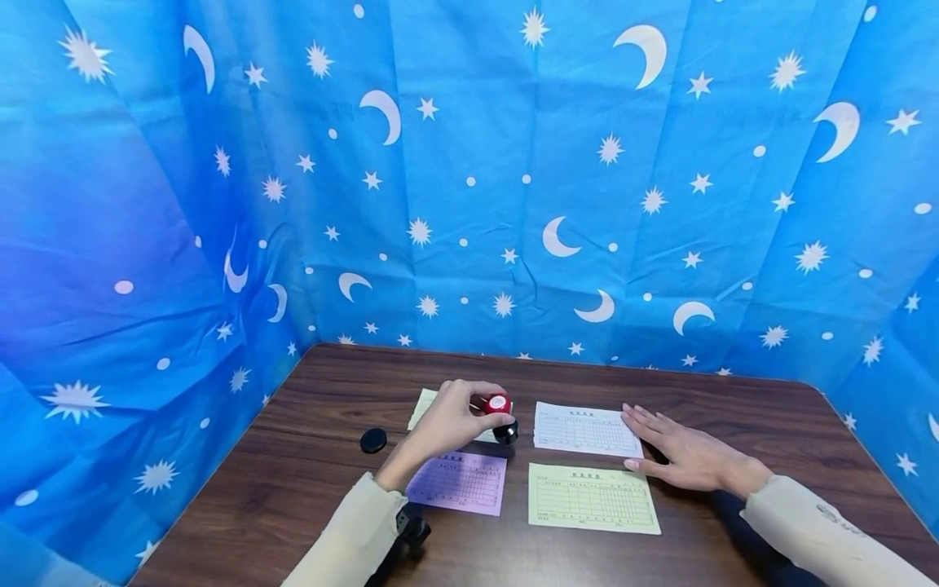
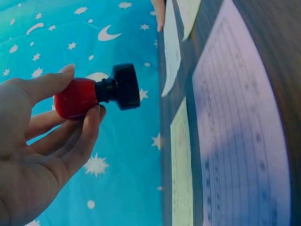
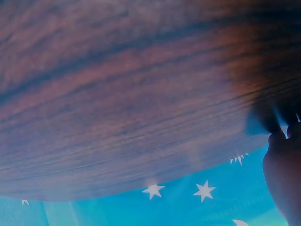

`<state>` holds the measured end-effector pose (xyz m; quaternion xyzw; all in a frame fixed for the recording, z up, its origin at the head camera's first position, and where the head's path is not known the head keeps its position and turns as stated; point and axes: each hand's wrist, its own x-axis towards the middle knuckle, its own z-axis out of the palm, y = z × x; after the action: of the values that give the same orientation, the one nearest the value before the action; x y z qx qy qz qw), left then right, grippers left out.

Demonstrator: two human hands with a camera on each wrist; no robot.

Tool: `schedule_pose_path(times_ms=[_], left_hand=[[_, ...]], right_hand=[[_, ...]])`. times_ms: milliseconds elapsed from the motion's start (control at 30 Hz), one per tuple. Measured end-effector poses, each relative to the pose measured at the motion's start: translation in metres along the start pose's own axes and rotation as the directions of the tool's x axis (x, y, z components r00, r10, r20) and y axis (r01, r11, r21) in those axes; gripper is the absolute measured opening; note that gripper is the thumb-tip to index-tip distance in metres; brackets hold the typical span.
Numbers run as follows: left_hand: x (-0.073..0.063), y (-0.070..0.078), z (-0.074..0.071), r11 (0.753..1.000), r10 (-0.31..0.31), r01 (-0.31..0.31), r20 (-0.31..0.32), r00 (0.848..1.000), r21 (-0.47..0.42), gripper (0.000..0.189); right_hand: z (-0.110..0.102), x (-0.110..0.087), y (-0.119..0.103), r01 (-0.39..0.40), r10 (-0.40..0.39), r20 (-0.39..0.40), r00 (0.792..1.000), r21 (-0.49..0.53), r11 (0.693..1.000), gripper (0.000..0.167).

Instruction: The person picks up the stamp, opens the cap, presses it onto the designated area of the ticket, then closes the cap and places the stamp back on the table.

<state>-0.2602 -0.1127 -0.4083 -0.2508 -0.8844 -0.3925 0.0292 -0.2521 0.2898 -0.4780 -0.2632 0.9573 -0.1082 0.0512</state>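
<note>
My left hand (image 1: 455,412) grips a stamp (image 2: 77,98) by its rounded red handle, thumb on one side and fingers on the other. The stamp's black base (image 2: 126,87) points down and hangs above the table in the left wrist view. Beneath that hand lies a green-tinted slip (image 1: 423,405), partly hidden by it. A purple slip (image 1: 462,485) lies nearer to me. My right hand (image 1: 682,452) rests with its fingers spread at the right edge of a white slip (image 1: 583,430), thumb close to a yellow-green slip (image 1: 594,499).
A round black cap (image 1: 373,440) lies on the dark wooden table (image 1: 293,481), left of the slips. Blue cloth (image 1: 469,204) with moons and stars hangs behind the table's far edge and along both sides.
</note>
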Motion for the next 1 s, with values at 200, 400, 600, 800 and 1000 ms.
schedule_pose_path(times_ms=[200,400,600,800,1000], left_hand=[[0.017,0.008,0.014,0.999,0.032,-0.031,0.028,0.999,-0.019,0.024],[0.029,0.015,0.030,0.998,0.039,-0.037,0.056,0.998,-0.043,0.024],[0.042,0.021,0.046,0.997,0.058,-0.054,0.078,0.995,-0.054,0.025],[0.051,0.028,0.061,0.997,0.050,-0.044,0.105,0.993,-0.062,0.022],[0.061,0.032,0.072,0.997,0.067,-0.061,0.108,0.992,-0.052,0.020]], right_hand=[[-0.001,0.001,0.001,0.005,-0.005,-0.003,1.000,-0.001,1.000,0.088],[0.001,0.001,0.002,0.009,-0.009,0.008,1.000,0.006,1.000,0.078],[0.000,0.001,0.004,0.012,-0.013,0.029,1.000,0.013,1.000,0.073],[-0.001,0.001,0.003,0.014,-0.014,0.043,0.999,0.012,1.000,0.073],[0.000,0.000,0.002,0.014,-0.014,0.039,0.999,0.006,1.000,0.073]])
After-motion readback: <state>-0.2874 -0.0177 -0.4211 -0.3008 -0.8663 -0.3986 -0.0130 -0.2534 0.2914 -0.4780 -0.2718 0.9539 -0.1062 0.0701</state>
